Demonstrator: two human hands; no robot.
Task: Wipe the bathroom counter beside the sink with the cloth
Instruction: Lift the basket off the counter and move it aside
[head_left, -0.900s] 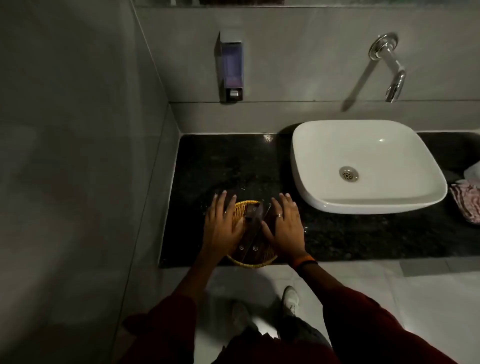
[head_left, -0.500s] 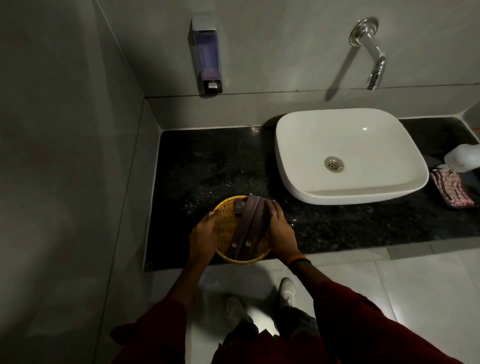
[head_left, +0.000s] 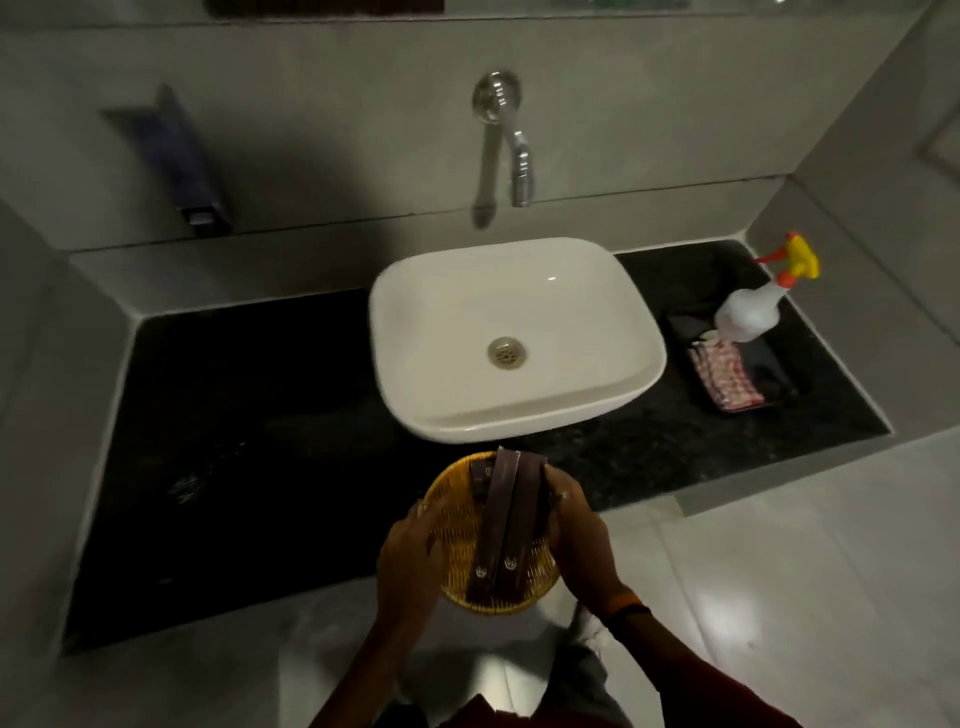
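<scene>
A round yellow wicker basket (head_left: 457, 551) holding two or three long brown packets (head_left: 506, 525) is lifted off the counter, in front of the white sink (head_left: 514, 332). My left hand (head_left: 408, 561) grips its left rim and my right hand (head_left: 576, 535) grips its right rim. The black stone counter (head_left: 244, 415) stretches to the left of the sink, with faint wet specks on it. A red-and-white checked cloth (head_left: 724, 376) lies folded in a black tray (head_left: 769, 364) on the counter to the right of the sink.
A white spray bottle (head_left: 750, 314) with a yellow-and-red trigger stands at the back of the tray. A chrome tap (head_left: 511, 150) sticks out of the wall above the sink. A soap dispenser (head_left: 182, 161) hangs on the wall at the left. Grey walls close both counter ends.
Both hands closed on the basket's rims and lifted it from the left counter, carrying it rightward to the front of the sink. The view swung right, showing the tray and bottle.
</scene>
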